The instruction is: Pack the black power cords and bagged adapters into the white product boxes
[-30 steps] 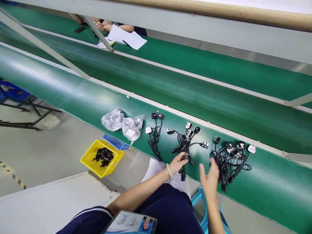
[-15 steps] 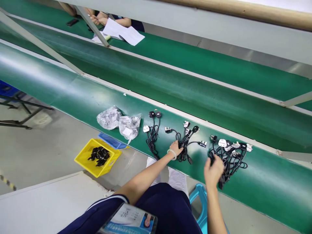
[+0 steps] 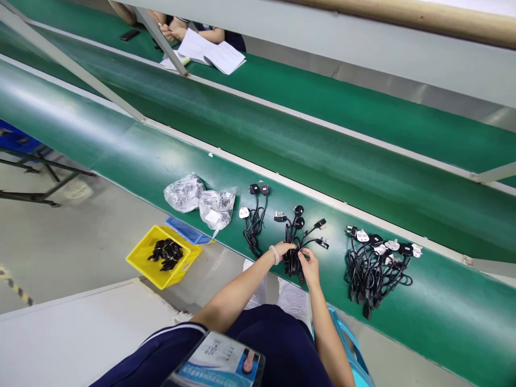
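Both of my hands are at the middle bundle of black power cords [image 3: 293,263] on the green bench. My left hand [image 3: 284,249], with a pale bangle on its wrist, is closed around the bundle's left side. From the right, my right hand [image 3: 309,264] pinches at the same cords with bent fingers. The plugs fan out beyond the hands, and a black plug [image 3: 299,209] points away from me. A smaller group of cords [image 3: 253,228] lies to the left. On the right lies a bigger pile of cords [image 3: 373,269] with black and white plugs.
Two clear plastic bags [image 3: 217,207] sit on the bench [image 3: 443,301] at the left. Below them, a yellow bin [image 3: 139,260] holds black cords. A blue stool [image 3: 350,344] stands by my legs. Across the line, another person's hands [image 3: 173,31] are near papers [image 3: 226,56].
My right hand has moved left from the big pile to the middle bundle. The bundle's plugs have shifted, and the cords are gathered closer together. My left hand stays at the bundle.
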Available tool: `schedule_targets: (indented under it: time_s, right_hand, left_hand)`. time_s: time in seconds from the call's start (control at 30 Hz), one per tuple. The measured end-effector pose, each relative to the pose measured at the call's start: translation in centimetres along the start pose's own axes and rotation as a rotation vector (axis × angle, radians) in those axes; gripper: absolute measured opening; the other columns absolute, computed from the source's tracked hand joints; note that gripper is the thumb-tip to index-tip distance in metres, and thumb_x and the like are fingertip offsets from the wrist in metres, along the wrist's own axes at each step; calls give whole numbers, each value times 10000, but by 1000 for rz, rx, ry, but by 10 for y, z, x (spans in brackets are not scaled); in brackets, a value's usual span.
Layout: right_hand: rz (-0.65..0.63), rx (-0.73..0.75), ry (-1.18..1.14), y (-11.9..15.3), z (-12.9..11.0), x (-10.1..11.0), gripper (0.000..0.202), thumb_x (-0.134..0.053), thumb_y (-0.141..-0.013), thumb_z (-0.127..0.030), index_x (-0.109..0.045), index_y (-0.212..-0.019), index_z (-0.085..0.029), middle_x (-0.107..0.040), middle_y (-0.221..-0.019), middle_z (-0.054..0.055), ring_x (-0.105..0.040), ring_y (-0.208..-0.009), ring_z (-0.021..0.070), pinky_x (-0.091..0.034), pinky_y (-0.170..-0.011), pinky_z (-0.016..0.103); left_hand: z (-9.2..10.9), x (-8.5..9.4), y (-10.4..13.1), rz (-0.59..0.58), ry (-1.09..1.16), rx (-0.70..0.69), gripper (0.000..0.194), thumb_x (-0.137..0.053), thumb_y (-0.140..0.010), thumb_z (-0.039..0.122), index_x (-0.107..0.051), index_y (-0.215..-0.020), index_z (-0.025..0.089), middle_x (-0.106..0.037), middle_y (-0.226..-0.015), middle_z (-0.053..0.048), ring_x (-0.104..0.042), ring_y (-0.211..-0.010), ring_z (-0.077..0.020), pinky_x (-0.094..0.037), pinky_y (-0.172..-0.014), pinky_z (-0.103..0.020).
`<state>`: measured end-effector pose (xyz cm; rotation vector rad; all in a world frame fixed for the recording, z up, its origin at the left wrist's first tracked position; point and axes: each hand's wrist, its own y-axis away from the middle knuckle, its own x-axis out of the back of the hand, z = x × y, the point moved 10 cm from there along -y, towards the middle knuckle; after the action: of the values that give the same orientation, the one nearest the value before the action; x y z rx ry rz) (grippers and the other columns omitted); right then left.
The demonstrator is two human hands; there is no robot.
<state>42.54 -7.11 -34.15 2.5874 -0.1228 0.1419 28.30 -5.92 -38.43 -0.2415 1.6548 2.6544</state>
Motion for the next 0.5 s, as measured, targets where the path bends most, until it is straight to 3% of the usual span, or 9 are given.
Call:
schedule_targets:
  time_s: [0.13, 0.27, 0.37, 0.5]
  right_hand:
    - [74, -7, -51, 6, -14, 4, 526, -632, -737, -572, -620, -1054, -153, -681, -975, 88, -629, -785, 195, -511, -704, 302]
    - [103, 32, -88, 12, -40, 16, 476, -610, -746, -585, -634, -956, -158, -688, -960, 76, -630, -893, 221, -504, -806, 328]
    - [117, 74, -144, 27, -68, 38, 494, -586, -788, -583, -625, -1037, -159, -672, -1092, 94, -632, -984, 227, -484, -886, 343]
    - [183, 188, -11, 52, -110, 87, 486, -493, -884, -563, -580, -1153, -168, -646, -1173, 123, -671, -880, 213, -497, -868, 366]
  left_hand:
    - [9, -14, 24, -89, 151, -66, 156, -789, -674, 177, -650, -701, 110, -666, -661, -7, -599, -608, -106, -460, -623, -216]
    - [8, -26, 43, -213, 243, -3, 190, -768, -677, 259, -679, -695, 92, -693, -685, -71, -633, -627, -156, -490, -649, -265]
    - [9, -20, 49, -241, 300, 20, 221, -737, -713, 315, -673, -687, 106, -686, -664, -68, -635, -610, -157, -503, -658, -277]
    - [13, -6, 53, -253, 330, 16, 246, -740, -685, 333, -704, -751, 99, -681, -656, -52, -616, -570, -151, -498, -614, -277]
